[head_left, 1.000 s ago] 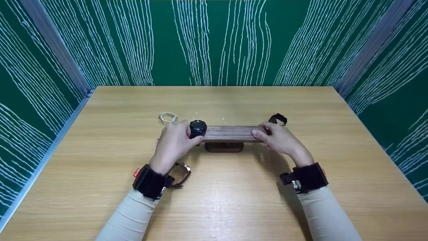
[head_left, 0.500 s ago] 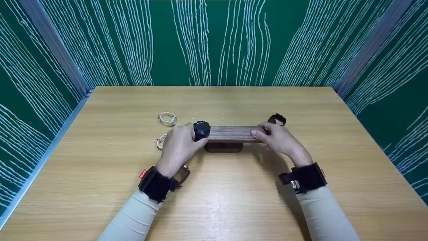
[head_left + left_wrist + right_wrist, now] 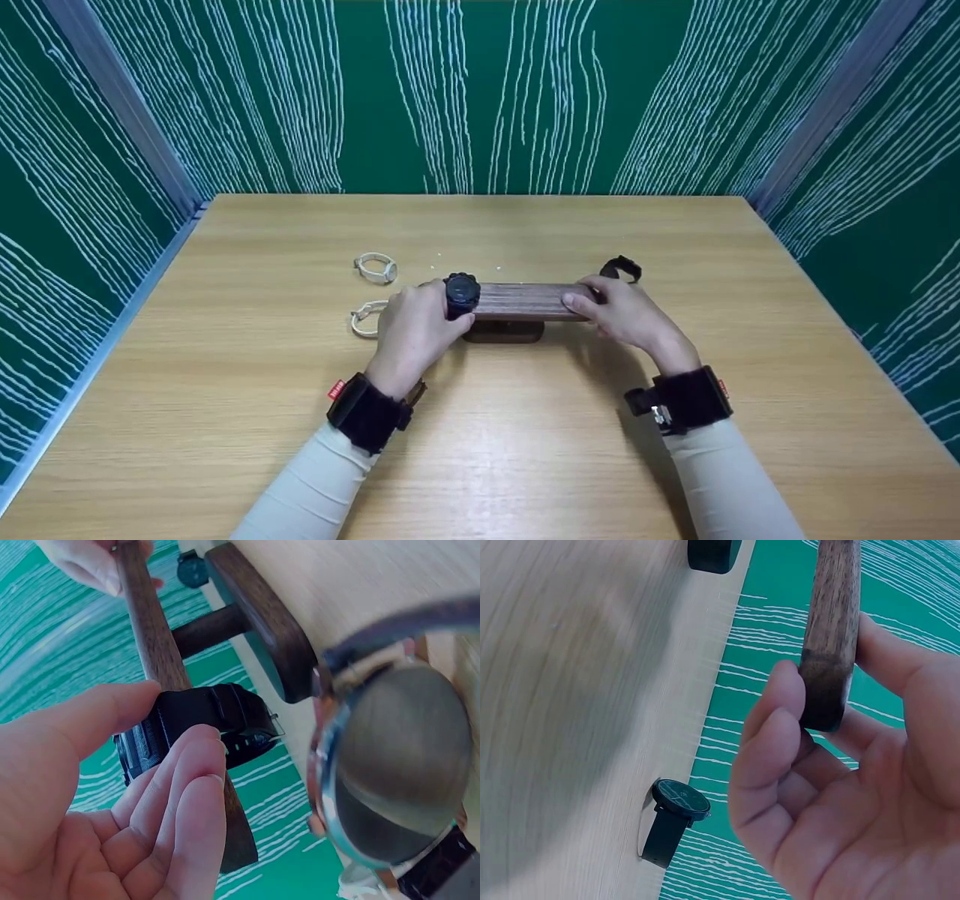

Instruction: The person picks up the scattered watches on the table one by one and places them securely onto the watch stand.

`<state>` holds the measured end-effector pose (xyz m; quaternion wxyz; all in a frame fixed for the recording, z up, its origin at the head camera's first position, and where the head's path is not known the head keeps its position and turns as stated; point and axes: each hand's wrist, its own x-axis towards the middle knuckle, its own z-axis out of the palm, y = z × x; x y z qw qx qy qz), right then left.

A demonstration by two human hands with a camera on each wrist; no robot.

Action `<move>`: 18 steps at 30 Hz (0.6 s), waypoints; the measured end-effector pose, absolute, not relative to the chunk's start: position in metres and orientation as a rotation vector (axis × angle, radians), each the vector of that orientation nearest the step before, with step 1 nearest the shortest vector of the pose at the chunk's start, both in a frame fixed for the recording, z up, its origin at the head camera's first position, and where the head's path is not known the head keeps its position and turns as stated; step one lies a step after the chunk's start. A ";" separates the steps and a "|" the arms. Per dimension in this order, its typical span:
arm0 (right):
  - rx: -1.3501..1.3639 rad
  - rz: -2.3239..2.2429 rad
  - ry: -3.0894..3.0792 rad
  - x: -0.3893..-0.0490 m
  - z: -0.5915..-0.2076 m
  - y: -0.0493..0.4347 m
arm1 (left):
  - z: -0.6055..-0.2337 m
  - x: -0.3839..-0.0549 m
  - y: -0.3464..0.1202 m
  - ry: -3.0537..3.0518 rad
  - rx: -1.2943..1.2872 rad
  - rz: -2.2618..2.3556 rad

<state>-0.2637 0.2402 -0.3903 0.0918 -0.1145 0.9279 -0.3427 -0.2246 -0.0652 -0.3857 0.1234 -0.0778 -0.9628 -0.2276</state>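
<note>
A wooden watch stand has a ridged dark-brown bar (image 3: 525,300) raised on a post over a rounded base (image 3: 504,334). A black wristwatch (image 3: 462,292) with a closed, buckled strap is looped round the bar's left part. My left hand (image 3: 415,330) holds this watch, thumb at its near side; in the left wrist view the strap (image 3: 202,711) sits between thumb and fingers, and the bar's end (image 3: 238,844) sticks out past it. My right hand (image 3: 636,319) grips the bar's right end, thumb on top; in the right wrist view the fingers curl round the dark end (image 3: 825,694).
Two pale watches (image 3: 377,268), (image 3: 365,320) lie left of the stand. A black watch (image 3: 630,270) lies beyond my right hand. Close under my left wrist is a round-faced watch (image 3: 401,765) with a dark strap. Green walls with white lines surround the wooden table (image 3: 480,457).
My left hand has slid the black wristwatch rightward along the bar. The lower pale watch has come into view behind it. My right hand stays in place on the bar's end.
</note>
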 end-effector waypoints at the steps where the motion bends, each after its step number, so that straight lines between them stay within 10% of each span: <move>1: -0.340 -1.018 2.757 -0.264 -0.390 0.240 | -0.385 -0.225 -0.064 -2.818 -0.226 -0.658; 18: -0.333 -1.015 2.770 -0.263 -0.389 0.240 | -0.387 -0.225 -0.045 -2.833 -0.200 -0.593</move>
